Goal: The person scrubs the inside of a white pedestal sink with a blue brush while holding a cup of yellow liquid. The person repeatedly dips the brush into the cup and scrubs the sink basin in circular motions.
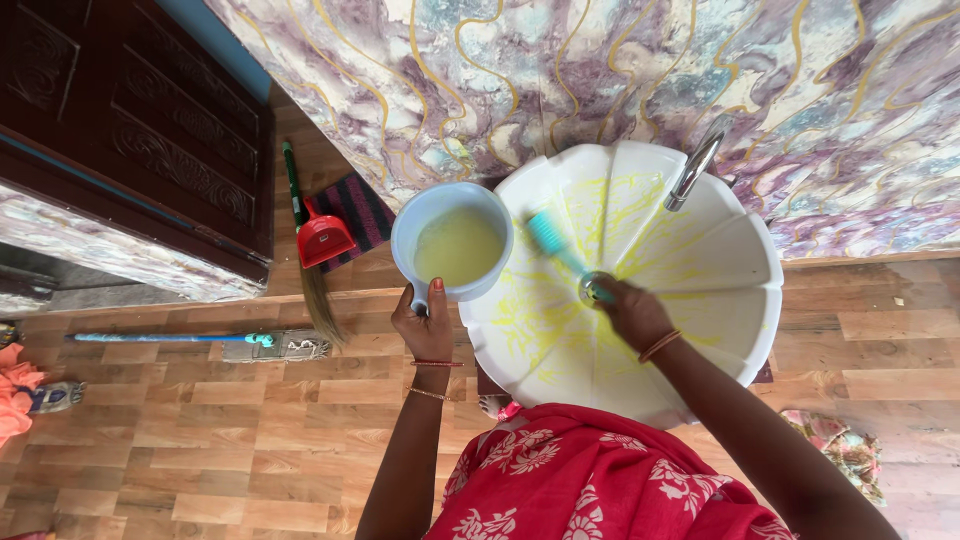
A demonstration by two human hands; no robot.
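My left hand [424, 327] grips the handle of a pale blue mug [452, 242] filled with yellowish liquid, held just left of a white scalloped wash basin [720, 260]. My right hand [632, 310] holds a teal scrub brush [552, 236] inside the basin, its bristle head on the upper left part of the bowl. Yellow streaks cover the basin's inner surface. A chrome tap [694, 168] stands at the basin's back rim. My hand hides the brush handle and most of the drain.
A red dustpan [324, 240] and a broom [312, 262] lean by a striped mat [360, 208] at the wall. A blue-handled mop [200, 342] lies on the wood-pattern floor. A dark carved door [140, 130] is at left. Cloth [845, 450] lies at lower right.
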